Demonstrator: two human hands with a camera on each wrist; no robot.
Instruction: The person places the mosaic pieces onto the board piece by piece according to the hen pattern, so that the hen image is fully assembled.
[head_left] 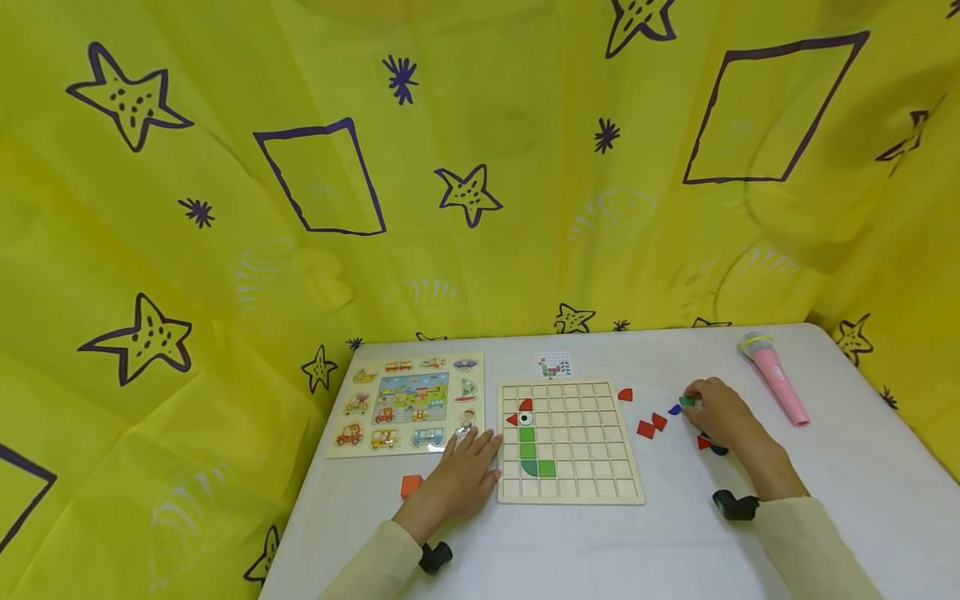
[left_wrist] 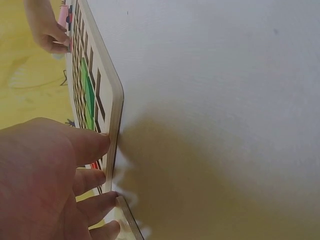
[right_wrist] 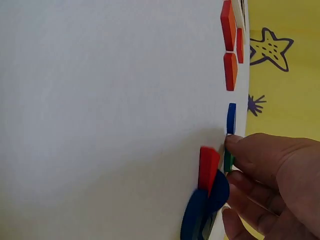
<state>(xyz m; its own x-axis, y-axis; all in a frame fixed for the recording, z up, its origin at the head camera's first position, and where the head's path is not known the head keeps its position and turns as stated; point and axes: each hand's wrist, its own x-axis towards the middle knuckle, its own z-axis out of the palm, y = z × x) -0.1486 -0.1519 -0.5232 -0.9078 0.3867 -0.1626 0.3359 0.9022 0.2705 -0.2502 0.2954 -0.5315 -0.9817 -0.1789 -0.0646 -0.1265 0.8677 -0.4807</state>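
Observation:
My right hand [head_left: 720, 412] is at the right of the table, pinching a small green puzzle piece [right_wrist: 228, 161] between thumb and finger. A blue piece [right_wrist: 231, 118] lies just beside it, and a red piece [right_wrist: 207, 170] and dark blue pieces [right_wrist: 218, 192] sit by the fingers. My left hand [head_left: 467, 475] rests with its fingers extended at the left edge of the wooden grid board [head_left: 592, 483], thumb touching its side. On the grid, red pieces, a white eye piece [head_left: 526, 418] and green pieces [head_left: 528, 451] form a bird's head and neck.
Loose red pieces [head_left: 646, 430] lie right of the board. A small picture card [head_left: 553, 366] stands behind it. A vehicle puzzle [head_left: 360, 450] lies left, with an orange-red block [head_left: 411, 486] in front. A pink microphone [head_left: 780, 385] lies far right, before a yellow curtain [head_left: 525, 250].

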